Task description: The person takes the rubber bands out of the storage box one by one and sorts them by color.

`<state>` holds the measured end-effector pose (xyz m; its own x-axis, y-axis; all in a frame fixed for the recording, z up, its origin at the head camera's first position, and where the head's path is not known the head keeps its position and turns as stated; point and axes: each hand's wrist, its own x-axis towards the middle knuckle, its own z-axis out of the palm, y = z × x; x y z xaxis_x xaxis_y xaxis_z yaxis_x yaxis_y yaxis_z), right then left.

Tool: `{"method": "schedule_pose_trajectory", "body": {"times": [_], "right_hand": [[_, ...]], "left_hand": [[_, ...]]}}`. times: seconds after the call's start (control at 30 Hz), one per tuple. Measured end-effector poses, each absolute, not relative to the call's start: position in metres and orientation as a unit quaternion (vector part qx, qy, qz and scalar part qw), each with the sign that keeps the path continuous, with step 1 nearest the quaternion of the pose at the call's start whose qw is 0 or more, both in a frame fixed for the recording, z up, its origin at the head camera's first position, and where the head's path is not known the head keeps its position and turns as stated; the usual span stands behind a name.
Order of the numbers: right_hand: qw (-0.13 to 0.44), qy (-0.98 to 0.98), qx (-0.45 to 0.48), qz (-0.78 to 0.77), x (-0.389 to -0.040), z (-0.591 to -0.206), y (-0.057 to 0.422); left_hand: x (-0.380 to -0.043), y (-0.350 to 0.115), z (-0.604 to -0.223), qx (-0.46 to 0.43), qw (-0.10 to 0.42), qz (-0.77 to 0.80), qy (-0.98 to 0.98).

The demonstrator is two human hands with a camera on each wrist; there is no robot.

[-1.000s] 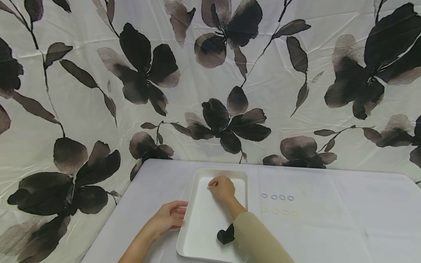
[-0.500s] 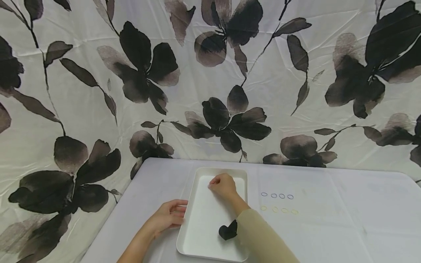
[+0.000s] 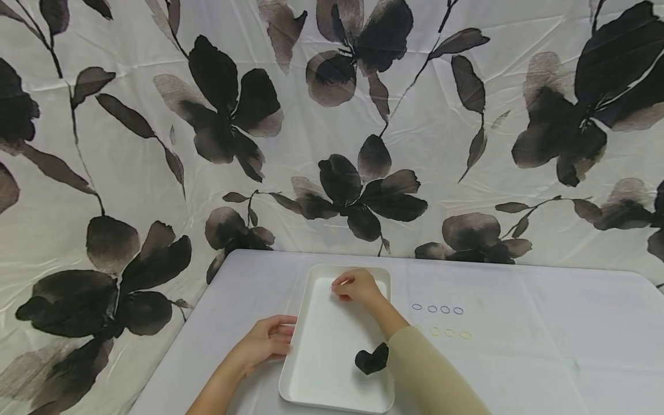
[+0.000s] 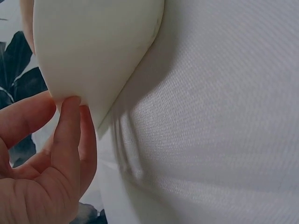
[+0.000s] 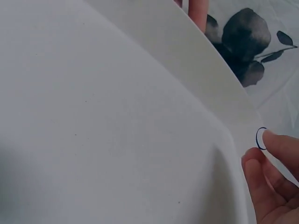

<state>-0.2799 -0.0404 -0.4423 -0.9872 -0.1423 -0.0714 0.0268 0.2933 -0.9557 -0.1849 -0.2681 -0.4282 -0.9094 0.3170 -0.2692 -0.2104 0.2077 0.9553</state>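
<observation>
My left hand rests its fingertips against the left side of a shallow white tray. In the left wrist view its fingers touch the tray's edge. Over the far part of the tray, my right hand pinches a small thin ring between thumb and fingertips. The right wrist view shows this ring as blue, close to the tray's wall. To the right of the tray lie a row of thin blue rings and, nearer, a row of yellow rings. The sleeve partly covers the leftmost yellow ring.
A white cloth covers the table. Behind it hangs a white sheet printed with dark flowers. A black piece juts from beside the right sleeve, above the tray.
My right hand has moved slightly away from me and to the right, and the sleeve and black piece have shifted with it. The left hand has stayed at the tray's side.
</observation>
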Motion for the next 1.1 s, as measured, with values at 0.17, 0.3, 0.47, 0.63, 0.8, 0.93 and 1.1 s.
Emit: {"method": "schedule_pose_trajectory", "body": {"times": [0.17,0.3,0.47,0.63,0.8,0.93,1.1], "right_hand": [[0.085,0.785,-0.019,-0.613,-0.276,-0.436,-0.036],[0.093,0.775,-0.014,-0.625,-0.271,-0.431,-0.033],[0.101,0.775,-0.013,-0.623,-0.268,-0.424,-0.026],[0.108,0.776,-0.019,-0.621,-0.269,-0.418,-0.02],[0.123,0.765,-0.042,-0.631,-0.267,-0.409,-0.018],[0.132,0.762,-0.053,-0.632,-0.264,-0.405,-0.017],[0.137,0.757,-0.05,-0.637,-0.26,-0.401,-0.011]], "left_hand": [[-0.186,-0.268,-0.431,0.036,0.212,0.632,0.744],[-0.185,-0.268,-0.432,0.035,0.214,0.633,0.743],[-0.185,-0.269,-0.433,0.033,0.213,0.628,0.748],[-0.185,-0.269,-0.431,0.033,0.211,0.625,0.751],[-0.186,-0.269,-0.429,0.031,0.209,0.624,0.752],[-0.186,-0.269,-0.429,0.03,0.208,0.626,0.751],[-0.185,-0.269,-0.429,0.033,0.21,0.624,0.752]]}}
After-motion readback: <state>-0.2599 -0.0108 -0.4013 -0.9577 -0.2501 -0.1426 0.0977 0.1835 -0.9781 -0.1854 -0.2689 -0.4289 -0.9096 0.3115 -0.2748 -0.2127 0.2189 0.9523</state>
